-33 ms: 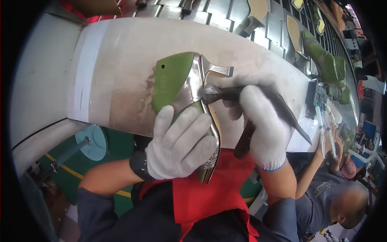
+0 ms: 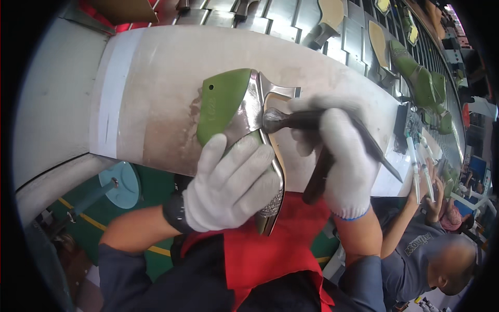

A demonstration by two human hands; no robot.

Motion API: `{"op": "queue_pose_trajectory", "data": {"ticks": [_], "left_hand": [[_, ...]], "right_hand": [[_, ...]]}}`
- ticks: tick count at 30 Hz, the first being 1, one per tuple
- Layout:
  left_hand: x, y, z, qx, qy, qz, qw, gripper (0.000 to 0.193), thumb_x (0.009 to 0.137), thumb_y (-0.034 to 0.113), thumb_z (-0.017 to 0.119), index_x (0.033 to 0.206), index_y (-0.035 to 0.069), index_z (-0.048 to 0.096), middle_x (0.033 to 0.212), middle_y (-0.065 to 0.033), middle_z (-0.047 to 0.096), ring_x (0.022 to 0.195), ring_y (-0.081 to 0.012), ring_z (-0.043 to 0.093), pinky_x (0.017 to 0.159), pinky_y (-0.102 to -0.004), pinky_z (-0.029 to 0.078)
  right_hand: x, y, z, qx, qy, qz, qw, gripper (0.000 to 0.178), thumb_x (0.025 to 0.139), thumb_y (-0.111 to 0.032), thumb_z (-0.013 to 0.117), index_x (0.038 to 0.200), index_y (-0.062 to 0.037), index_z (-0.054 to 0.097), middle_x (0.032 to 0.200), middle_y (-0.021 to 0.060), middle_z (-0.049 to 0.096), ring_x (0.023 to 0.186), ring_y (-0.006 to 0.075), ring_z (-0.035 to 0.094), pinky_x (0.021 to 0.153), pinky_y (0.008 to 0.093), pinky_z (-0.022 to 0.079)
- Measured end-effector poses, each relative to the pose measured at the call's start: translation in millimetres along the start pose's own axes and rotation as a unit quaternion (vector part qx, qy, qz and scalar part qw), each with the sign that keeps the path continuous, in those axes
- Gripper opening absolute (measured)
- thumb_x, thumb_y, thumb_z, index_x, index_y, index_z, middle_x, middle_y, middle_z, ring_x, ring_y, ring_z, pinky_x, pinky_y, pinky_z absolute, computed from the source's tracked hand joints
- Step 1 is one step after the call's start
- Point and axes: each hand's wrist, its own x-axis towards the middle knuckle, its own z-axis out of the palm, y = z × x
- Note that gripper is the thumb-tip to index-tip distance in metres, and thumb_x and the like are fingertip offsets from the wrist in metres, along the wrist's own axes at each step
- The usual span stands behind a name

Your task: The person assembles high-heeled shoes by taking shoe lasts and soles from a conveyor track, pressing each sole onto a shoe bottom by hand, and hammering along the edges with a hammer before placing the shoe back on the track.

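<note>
A silver high-heeled shoe lies on its side on a green shoe last, its heel pointing right and its toe toward my body. White-gloved, my left hand presses over the side of the shoe and grips it, fingers slanting toward the heel end. My right hand, also gloved, is closed around a dark hammer. The hammer's rounded face is at the sole edge just below the heel, touching or very close. Its long tapered end points down to the right, and the handle end shows below my fingers.
The pale worktop carries brown stains. Beyond it runs a slatted metal conveyor with more shoes and green lasts. At the right a co-worker holds thin tube-like tools. A blue round stool stands lower left.
My right hand and the hammer have shifted very slightly to the right. My left hand has slid a little toward the lower left. The shoe has barely moved.
</note>
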Motion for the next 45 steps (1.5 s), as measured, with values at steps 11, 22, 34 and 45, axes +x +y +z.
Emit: {"op": "queue_pose_trajectory", "data": {"ticks": [11, 22, 34, 45], "left_hand": [[49, -63, -21, -0.141, -0.129, -0.055, 0.98, 0.131, 0.054, 0.034, 0.103, 0.162, -0.001, 0.038, 0.164, -0.0347, 0.042, 0.148, -0.056, 0.047, 0.118, -0.0734, 0.036], [46, -71, -17, -0.126, -0.137, -0.048, 0.981, 0.122, 0.068, 0.041, 0.1, 0.164, -0.001, 0.038, 0.167, -0.0357, 0.039, 0.152, -0.0581, 0.044, 0.126, -0.0695, 0.029], [38, -73, -12, -0.123, -0.139, -0.052, 0.981, 0.115, 0.073, 0.042, 0.096, 0.163, 0.001, 0.038, 0.162, -0.0357, 0.044, 0.145, -0.0577, 0.049, 0.121, -0.0746, 0.031], [40, -71, -18, -0.148, -0.113, -0.052, 0.981, 0.13, 0.058, 0.042, 0.103, 0.162, 0.0, 0.038, 0.161, -0.036, 0.045, 0.145, -0.0578, 0.05, 0.116, -0.0738, 0.036]], "right_hand": [[14, 18, 9, 0.091, 0.206, 0.059, 0.973, 0.038, 0.111, -0.038, 0.055, 0.118, -0.0018, 0.06, 0.106, 0.0309, 0.076, 0.056, 0.0244, 0.066, 0.047, 0.0289, 0.05], [70, -32, 14, -0.17, 0.0, 0.042, 0.985, 0.038, 0.102, -0.036, 0.062, 0.108, 0.0021, 0.066, 0.091, 0.0227, 0.075, 0.053, 0.0185, 0.063, 0.05, 0.0266, 0.049], [27, -13, 1, 0.051, 0.036, 0.037, 0.997, 0.033, 0.105, -0.026, 0.07, 0.118, 0.0039, 0.064, 0.102, 0.0242, 0.077, 0.066, 0.0215, 0.072, 0.054, 0.0279, 0.056], [44, -12, 18, -0.137, 0.093, 0.056, 0.985, 0.033, 0.11, -0.029, 0.054, 0.111, 0.0025, 0.065, 0.095, 0.0191, 0.076, 0.057, 0.0147, 0.063, 0.048, 0.0251, 0.045]]}}
